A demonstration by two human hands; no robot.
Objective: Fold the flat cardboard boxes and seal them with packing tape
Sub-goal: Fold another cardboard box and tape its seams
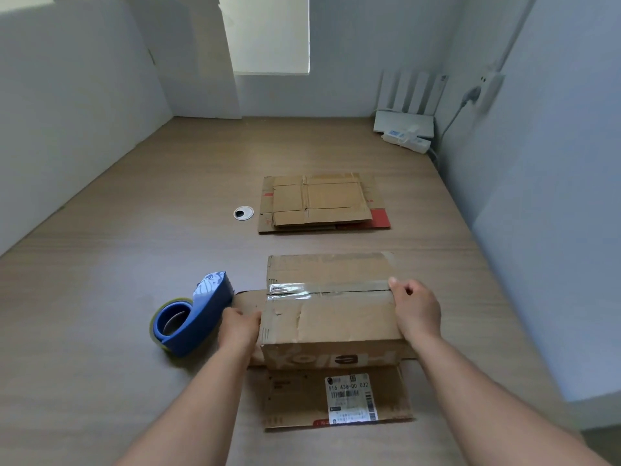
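The box (336,317) stands near the near edge of the table (134,247), a little right of the middle. Its top flaps are shut and a strip of clear tape (292,290) runs along their seam. The left hand (240,326) is set against the box's left wall. Its fingers are hidden between palm and cardboard, so I cannot tell whether they are curled or flat. The right hand (416,307) grips the top right edge where the seam ends, thumb on top and fingers wrapped down the right wall. At the bottom the box is not closed. One flap (295,398) lies out flat toward the near edge, with a printed label (351,398) on it, and another shows at the left under the left hand. Being empty, the box should be light, so the risk lies in its shape rather than its weight. The panels look stiff, but the cardboard is worn and its top skin is scuffed and torn. With the bottom open the walls will probably skew if squeezed hard or lifted by one side. The best hold seems to be both palms on opposite walls, high up near the taped edge, where the closed top braces them. The glossy tape is likely slick and a poor place for fingers. The loose flaps will swing when the box is turned over. The blue dispenser (195,314) stands just left of the box, beside the left hand. The flat boxes (319,203) lie stacked farther toward the far edge, well apart from the box.
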